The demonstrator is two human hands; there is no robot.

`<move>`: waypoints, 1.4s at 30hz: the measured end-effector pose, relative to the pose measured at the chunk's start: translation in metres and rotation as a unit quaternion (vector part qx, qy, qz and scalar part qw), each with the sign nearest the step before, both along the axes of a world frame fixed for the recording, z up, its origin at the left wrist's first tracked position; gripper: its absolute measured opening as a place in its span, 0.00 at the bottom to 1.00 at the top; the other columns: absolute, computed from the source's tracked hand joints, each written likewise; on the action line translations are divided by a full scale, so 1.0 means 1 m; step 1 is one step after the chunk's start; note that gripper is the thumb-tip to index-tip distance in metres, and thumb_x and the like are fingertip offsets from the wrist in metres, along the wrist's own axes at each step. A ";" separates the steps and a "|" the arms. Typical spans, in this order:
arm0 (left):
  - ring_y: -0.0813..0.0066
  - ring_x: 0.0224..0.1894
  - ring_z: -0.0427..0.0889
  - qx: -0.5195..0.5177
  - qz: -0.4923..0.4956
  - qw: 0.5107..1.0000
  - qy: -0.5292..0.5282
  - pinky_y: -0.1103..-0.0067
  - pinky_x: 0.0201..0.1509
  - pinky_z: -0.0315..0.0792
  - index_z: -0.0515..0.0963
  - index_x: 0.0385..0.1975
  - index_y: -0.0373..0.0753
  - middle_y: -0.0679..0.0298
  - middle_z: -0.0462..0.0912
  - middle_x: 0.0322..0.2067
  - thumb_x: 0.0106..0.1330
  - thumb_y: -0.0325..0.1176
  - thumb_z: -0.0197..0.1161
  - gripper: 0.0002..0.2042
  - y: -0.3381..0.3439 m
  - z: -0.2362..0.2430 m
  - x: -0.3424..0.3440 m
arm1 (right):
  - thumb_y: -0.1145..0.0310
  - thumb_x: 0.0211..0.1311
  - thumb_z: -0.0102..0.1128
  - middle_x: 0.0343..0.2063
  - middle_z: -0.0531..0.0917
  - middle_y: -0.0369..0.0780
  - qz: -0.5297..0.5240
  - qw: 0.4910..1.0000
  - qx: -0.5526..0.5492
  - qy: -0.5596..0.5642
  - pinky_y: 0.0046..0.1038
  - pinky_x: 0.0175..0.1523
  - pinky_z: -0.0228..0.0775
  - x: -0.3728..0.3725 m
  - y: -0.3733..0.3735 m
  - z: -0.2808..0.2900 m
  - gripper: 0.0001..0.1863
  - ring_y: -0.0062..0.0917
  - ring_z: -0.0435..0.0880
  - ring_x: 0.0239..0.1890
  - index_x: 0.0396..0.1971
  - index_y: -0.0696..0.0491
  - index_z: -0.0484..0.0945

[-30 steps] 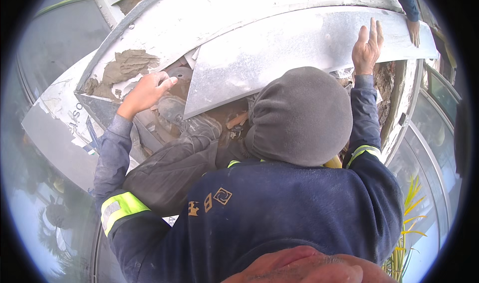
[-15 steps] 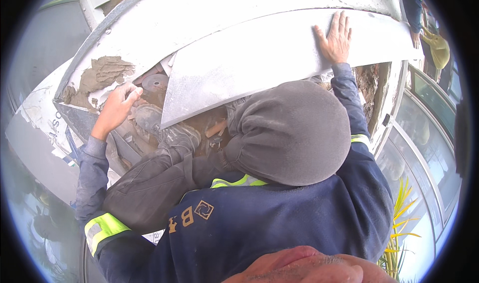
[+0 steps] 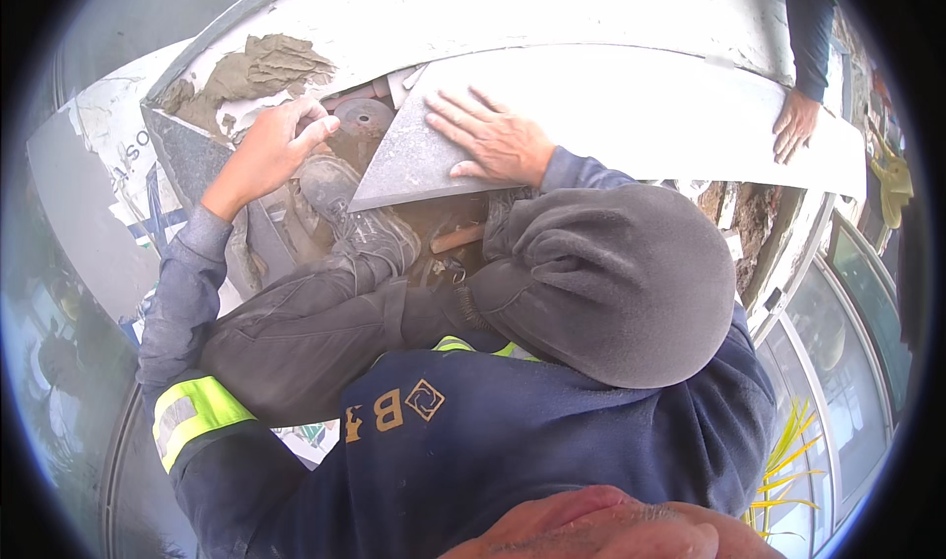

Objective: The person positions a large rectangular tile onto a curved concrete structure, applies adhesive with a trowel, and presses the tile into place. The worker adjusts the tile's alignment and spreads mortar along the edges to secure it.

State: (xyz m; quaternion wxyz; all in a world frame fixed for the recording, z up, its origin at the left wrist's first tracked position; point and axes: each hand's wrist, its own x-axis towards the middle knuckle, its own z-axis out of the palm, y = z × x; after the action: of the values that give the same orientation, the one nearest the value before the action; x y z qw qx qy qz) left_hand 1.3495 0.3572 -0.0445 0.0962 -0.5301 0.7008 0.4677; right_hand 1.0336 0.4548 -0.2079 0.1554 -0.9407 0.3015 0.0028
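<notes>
Slab under right hand, mortar patch leftward, glass panes rightward.

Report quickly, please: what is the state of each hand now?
Left hand: fingers loosely curled; whether it holds anything cannot be told.
Right hand: open, palm down on the pale slab.

And here the pale slab is covered near its pointed end by the right hand, laid flat with fingers spread. Farther along, the slab's far end is touched by a co-worker's hand. The left hand is held with fingers curled beside the slab, near a round grey disc; whether anything is gripped there cannot be told. Just beyond, a brownish lump of paste is seen spread on the white curved surface.
</notes>
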 end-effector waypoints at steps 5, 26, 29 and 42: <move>0.67 0.37 0.80 0.020 0.030 0.999 0.023 0.72 0.46 0.72 0.80 0.42 0.31 0.56 0.83 0.34 0.75 0.43 0.60 0.17 -0.003 -0.006 -0.012 | 0.24 0.69 0.30 0.81 0.50 0.41 -0.092 0.989 0.023 0.111 0.44 0.85 0.31 -0.010 -0.019 0.027 0.53 0.31 0.41 0.83 0.81 0.51 0.46; 0.74 0.36 0.83 -0.005 0.032 0.994 0.105 0.76 0.44 0.76 0.80 0.42 0.32 0.59 0.84 0.34 0.73 0.33 0.63 0.09 0.022 -0.030 -0.027 | 0.31 0.77 0.25 0.81 0.43 0.52 -0.664 0.726 -0.100 0.146 0.47 0.83 0.25 -0.399 0.081 0.044 0.45 0.41 0.39 0.83 0.81 0.48 0.46; 0.65 0.38 0.85 -0.092 0.033 0.989 0.110 0.73 0.46 0.77 0.80 0.43 0.32 0.55 0.85 0.36 0.72 0.32 0.64 0.09 0.029 -0.033 -0.025 | 0.27 0.73 0.29 0.81 0.44 0.50 -0.547 0.823 -0.122 0.085 0.47 0.84 0.27 -0.298 0.044 0.000 0.47 0.41 0.39 0.83 0.81 0.44 0.47; 0.55 0.77 0.59 -0.316 -0.326 0.889 0.054 0.57 0.79 0.56 0.64 0.73 0.37 0.52 0.60 0.76 0.70 0.59 0.59 0.39 0.136 -0.148 -0.091 | 0.34 0.76 0.35 0.81 0.49 0.36 -0.090 0.982 0.088 0.140 0.48 0.84 0.26 -0.102 0.029 0.043 0.37 0.32 0.43 0.83 0.80 0.30 0.51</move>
State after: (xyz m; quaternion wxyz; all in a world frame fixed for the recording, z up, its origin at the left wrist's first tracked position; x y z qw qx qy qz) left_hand 1.2585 0.4933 -0.1928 0.0328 -0.2479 0.9492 0.1911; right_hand 0.9316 0.4839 -0.1647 0.1933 -0.8825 0.4026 0.1473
